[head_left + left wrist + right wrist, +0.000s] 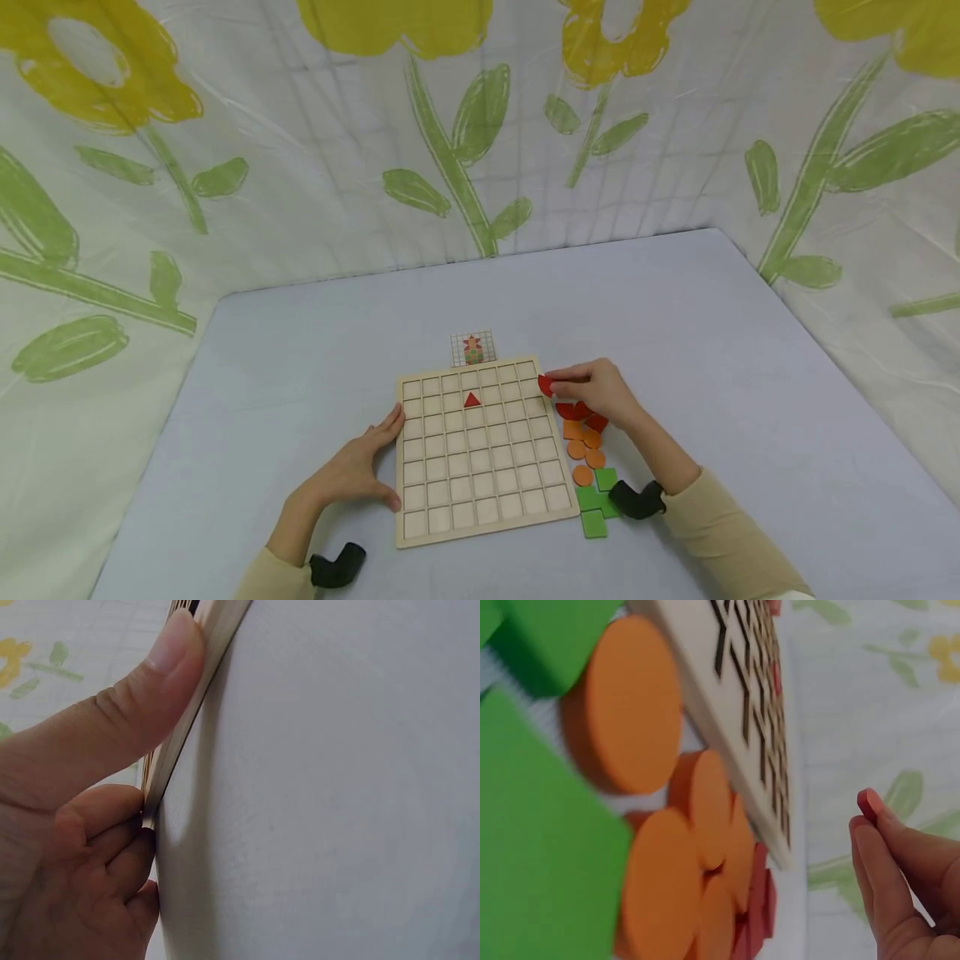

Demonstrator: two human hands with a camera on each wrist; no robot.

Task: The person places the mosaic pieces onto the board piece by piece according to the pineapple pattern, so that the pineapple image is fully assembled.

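A wooden grid board [442,539] lies on the table with a red triangle piece [472,401] in one of its upper cells. My left hand [348,471] rests against the board's left edge, thumb and fingers spread along it; the left wrist view shows the thumb [161,682] at the board's side. Between thumb and fingers, my right hand [600,390] pinches a red piece with a curved edge [546,385] just above the board's upper right corner. More red pieces [566,411] lie below that hand.
Several orange pieces [582,476], mostly round, and green square pieces [594,524] lie along the board's right side. A small pattern card [473,348] sits behind the board's far edge. A floral curtain [330,167] hangs beyond the table.
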